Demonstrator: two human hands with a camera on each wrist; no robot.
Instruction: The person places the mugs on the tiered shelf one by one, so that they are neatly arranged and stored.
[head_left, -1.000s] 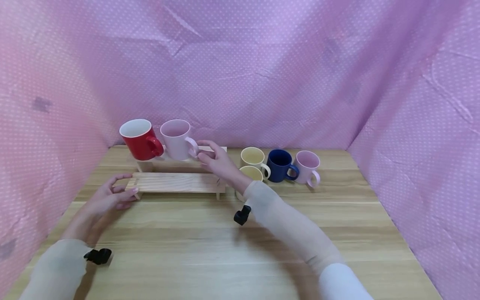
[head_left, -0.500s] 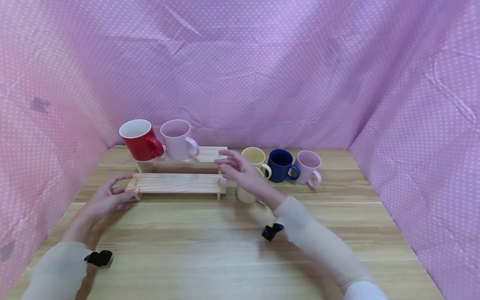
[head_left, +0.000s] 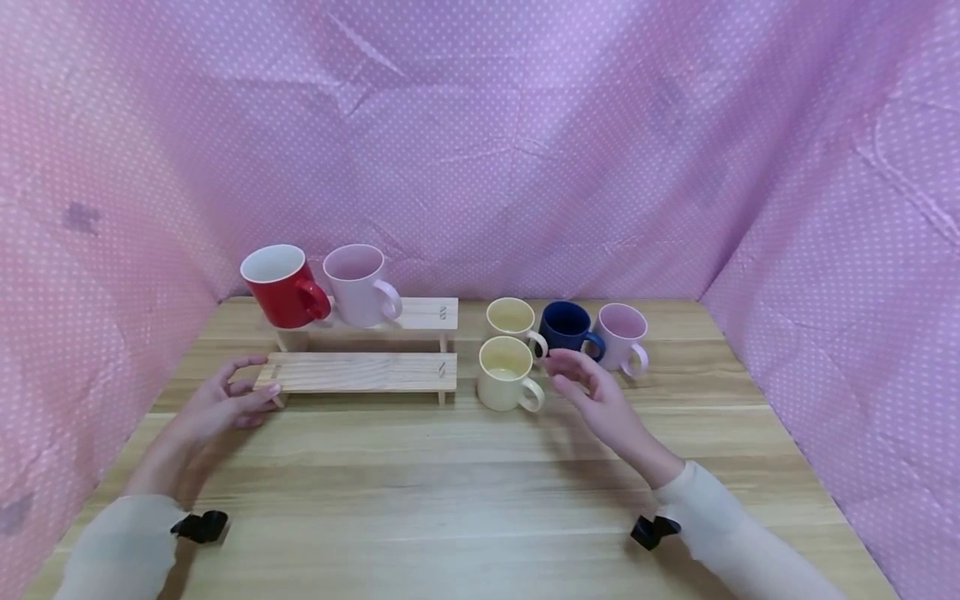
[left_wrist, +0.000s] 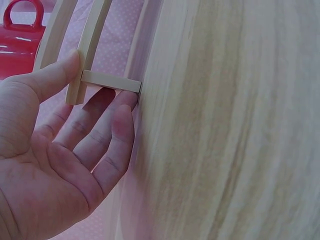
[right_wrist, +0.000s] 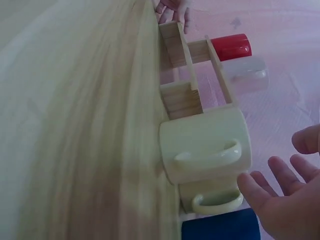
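Note:
My left hand (head_left: 221, 404) holds the left end of the low front tier of a two-tier wooden rack (head_left: 360, 372). In the left wrist view its thumb lies on the board (left_wrist: 90, 45), with fingers by the leg (left_wrist: 111, 81). A red mug (head_left: 279, 292) with a white inside and a light pink mug (head_left: 356, 287) stand on the higher back tier. My right hand (head_left: 603, 408), fingers loosely bent and holding nothing, hovers right of the front pale yellow mug (head_left: 501, 385). Behind that mug are a second yellow mug (head_left: 510, 317), a dark blue mug (head_left: 564, 327) and another pink mug (head_left: 618, 335).
The rack and mugs stand along the back of a wood-grain table (head_left: 420, 500). Pink dotted cloth (head_left: 480, 150) hangs behind and at both sides. A small black device (head_left: 201, 527) sits at the left wrist, and a similar one (head_left: 654, 532) at the right.
My right hand has let go of the pink mug's handle on the back tier and moved right and nearer, past the yellow mugs. The left hand stays at the rack's end.

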